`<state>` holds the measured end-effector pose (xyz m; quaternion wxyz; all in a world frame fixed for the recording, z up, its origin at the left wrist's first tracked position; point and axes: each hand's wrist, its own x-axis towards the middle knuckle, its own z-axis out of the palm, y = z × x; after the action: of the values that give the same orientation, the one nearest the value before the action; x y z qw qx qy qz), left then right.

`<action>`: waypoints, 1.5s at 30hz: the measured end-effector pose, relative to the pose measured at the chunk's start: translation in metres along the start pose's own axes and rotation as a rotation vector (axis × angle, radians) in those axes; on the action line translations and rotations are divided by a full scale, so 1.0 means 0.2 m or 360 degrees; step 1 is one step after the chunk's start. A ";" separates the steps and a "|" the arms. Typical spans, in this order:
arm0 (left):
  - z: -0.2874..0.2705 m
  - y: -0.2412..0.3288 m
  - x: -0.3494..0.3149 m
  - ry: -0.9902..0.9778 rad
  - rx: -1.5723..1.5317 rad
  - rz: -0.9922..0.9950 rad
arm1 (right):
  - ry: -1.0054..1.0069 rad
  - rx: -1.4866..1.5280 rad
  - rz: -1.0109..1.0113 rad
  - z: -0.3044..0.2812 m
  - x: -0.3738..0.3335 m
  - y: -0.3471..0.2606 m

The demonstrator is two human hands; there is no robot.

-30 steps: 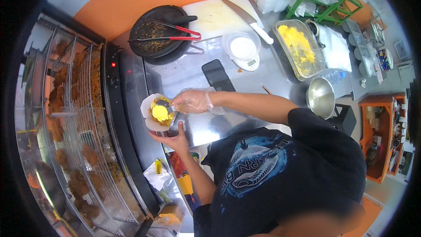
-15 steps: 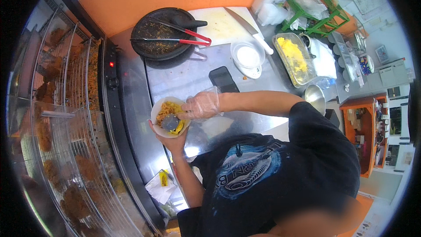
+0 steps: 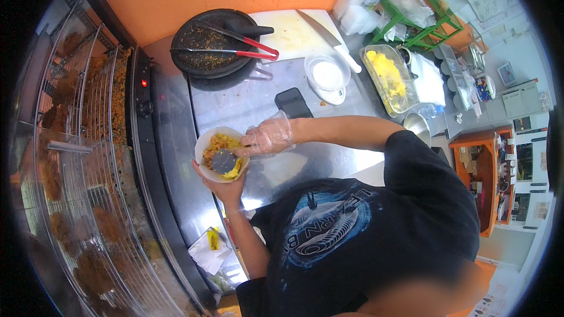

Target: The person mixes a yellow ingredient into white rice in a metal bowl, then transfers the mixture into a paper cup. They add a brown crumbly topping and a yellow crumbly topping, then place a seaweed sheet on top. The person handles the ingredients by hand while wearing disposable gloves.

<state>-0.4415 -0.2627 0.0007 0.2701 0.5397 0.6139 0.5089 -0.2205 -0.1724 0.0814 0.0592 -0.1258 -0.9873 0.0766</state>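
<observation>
My bare left hand (image 3: 228,186) cups a white paper bowl (image 3: 202,142) from below and the near side, over the metal counter. Inside lie orange-brown shredded food (image 3: 218,144) and some yellow pieces (image 3: 236,169). A small round grey piece, like a sauce cup (image 3: 224,161), rests on the food. My right hand (image 3: 267,138), in a clear plastic glove, reaches in over the bowl's right rim. Its fingers are pressed together against the grey cup's edge; their tips are partly hidden.
At left stands a heated display case (image 3: 132,158) with fried pieces on racks. Behind the bowl sit a black stone mortar (image 3: 188,61) with red-handled tongs (image 3: 257,54), a phone (image 3: 292,103), a knife (image 3: 320,28) on a cutting board (image 3: 279,35), a scale (image 3: 333,95) and a tray of yellow food (image 3: 388,76).
The whole view has shifted slightly. The bowl stays in my left hand, and my right fingers remain at the grey cup with little visible movement.
</observation>
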 end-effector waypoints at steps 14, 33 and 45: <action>0.02 0.03 0.01 0.0029 -0.0101 0.0052 | -0.0308 0.0038 0.0475 -0.33 0.07 -0.03; 0.05 0.01 -0.04 0.0143 0.0436 -0.0261 | -0.0433 0.0308 0.0939 -0.33 0.36 -0.37; 0.04 -0.05 -0.07 0.0155 0.0404 -0.0257 | -0.0167 0.0279 0.1125 -0.21 0.39 -0.60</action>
<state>-0.4345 -0.2724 -0.0135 0.2097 0.4931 0.7270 0.4294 -0.3176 -0.2605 0.1504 -0.0111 -0.4494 -0.8743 0.1830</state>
